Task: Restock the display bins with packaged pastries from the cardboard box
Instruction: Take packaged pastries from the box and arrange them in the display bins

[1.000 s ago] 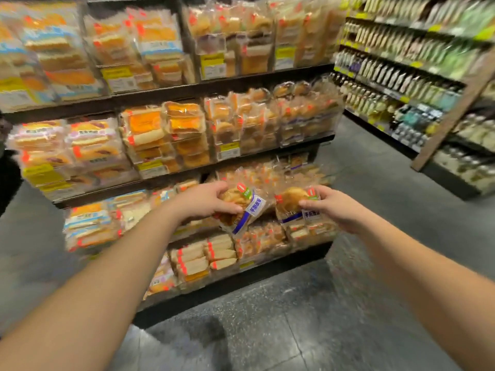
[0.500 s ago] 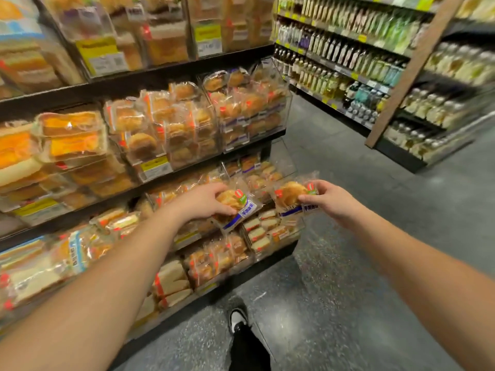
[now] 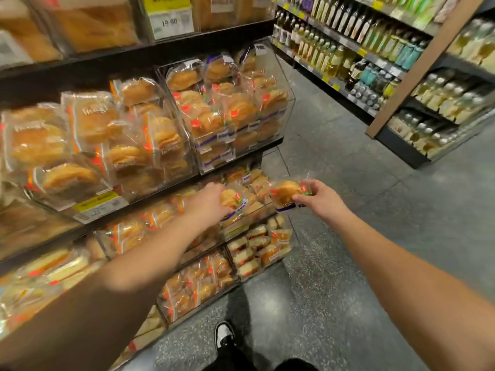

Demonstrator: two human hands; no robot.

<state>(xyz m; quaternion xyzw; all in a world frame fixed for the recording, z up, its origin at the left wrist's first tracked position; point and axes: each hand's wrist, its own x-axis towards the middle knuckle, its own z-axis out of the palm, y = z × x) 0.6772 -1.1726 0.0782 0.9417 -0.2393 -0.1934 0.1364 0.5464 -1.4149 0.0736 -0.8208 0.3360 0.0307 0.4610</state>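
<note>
mid-frame, our left hand (image 3: 207,203) grips a clear-wrapped golden pastry pack (image 3: 232,200) over the clear plastic display bin (image 3: 247,214), fingers hidden beneath it. our right hand (image 3: 320,199) pinches a second wrapped round pastry (image 3: 287,192) just right. label print blurs; upper-left packs smear.

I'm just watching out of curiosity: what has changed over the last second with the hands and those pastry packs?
The person stepped closer and rightward along the shelves; a shoe came into view. The left hand lowered its pastry pack toward the end bin. Unchanged: the right hand still grips its own pack beside it; nothing was released.
</note>
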